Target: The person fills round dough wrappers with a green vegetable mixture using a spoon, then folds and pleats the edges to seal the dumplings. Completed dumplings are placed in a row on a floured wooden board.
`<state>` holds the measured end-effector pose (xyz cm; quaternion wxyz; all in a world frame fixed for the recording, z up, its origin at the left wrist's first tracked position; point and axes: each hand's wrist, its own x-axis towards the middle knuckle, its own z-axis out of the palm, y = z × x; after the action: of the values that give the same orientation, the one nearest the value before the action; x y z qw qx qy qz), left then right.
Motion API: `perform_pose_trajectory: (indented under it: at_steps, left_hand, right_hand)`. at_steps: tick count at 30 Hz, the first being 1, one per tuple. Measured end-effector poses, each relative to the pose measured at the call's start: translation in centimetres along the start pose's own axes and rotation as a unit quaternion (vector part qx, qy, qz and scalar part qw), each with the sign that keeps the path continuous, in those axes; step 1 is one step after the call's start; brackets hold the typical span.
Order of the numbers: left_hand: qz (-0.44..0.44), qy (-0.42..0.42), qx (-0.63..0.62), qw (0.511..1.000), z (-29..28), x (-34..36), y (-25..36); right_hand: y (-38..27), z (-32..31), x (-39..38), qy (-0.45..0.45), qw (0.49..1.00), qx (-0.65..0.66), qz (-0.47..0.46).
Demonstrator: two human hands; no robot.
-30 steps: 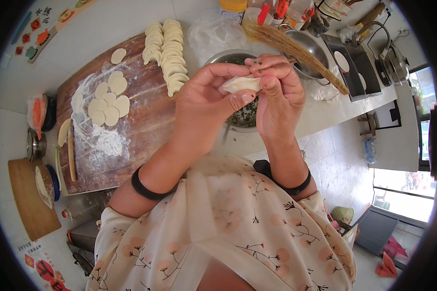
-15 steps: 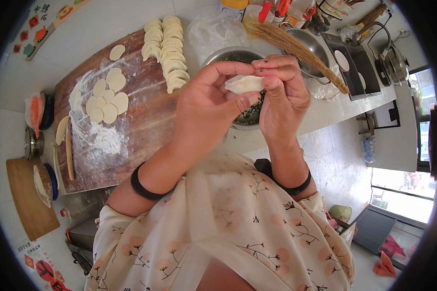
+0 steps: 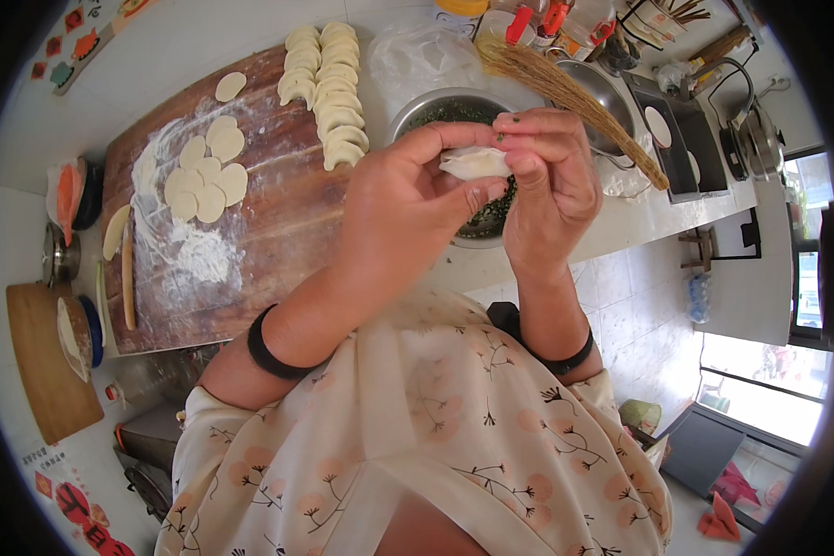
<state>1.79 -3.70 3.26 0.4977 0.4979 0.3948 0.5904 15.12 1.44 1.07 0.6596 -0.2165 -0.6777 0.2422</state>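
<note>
Above the steel bowl (image 3: 408, 111), our left hand (image 3: 403, 208) and right hand (image 3: 547, 185) grasp a dumpling (image 3: 473, 164); we judge even pinching along its seam seals best.

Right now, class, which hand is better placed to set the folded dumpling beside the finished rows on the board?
Left. The left hand lies nearer the dumpling rows; the right hand pinches the dumpling over the bowl.

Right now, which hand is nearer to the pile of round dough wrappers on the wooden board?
Left. The left hand is just right of the dough wrappers, over the board's edge; the right hand is farther right, above the metal bowl.
</note>
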Motion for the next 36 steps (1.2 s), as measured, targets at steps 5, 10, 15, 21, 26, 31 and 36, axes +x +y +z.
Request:
perform_pose_trajectory:
  at_steps: [5, 10, 15, 21, 26, 31, 36]
  left_hand:
    - [-0.012, 0.01, 0.104, 0.994, -0.5, -0.2, 0.4]
    - [-0.019, 0.01, 0.073, 0.997, -0.1, 0.3, -0.4]
    - [-0.015, 0.009, 0.097, 0.995, 0.1, 0.8, -0.4]
    - [-0.003, -0.002, 0.113, 0.994, 0.2, 1.3, -0.8]
    - [-0.04, -0.005, -0.035, 0.999, 0.8, 1.5, -2.3]
    - [-0.037, -0.014, -0.01, 0.999, 0.2, 1.9, -2.7]
    - [-0.039, -0.022, 0.078, 0.996, 0.0, 1.6, -1.9]
  right_hand:
    - [-0.1, -0.1, 0.1, -0.032, 0.996, -0.08, -0.007]
    - [1.0, 0.4, 0.1, -0.001, 0.996, -0.074, -0.052]
    - [0.8, 0.1, 0.0, -0.005, 0.999, -0.044, 0.012]
    - [1.2, -0.7, 0.2, -0.033, 0.997, -0.074, 0.005]
    - [1.7, -0.2, -0.1, 0.034, 0.988, 0.126, 0.077]
    - [1.4, -0.5, 0.0, 0.007, 0.986, 0.124, 0.113]
    - [1.8, -0.7, -0.1, -0.017, 0.996, 0.064, 0.06]
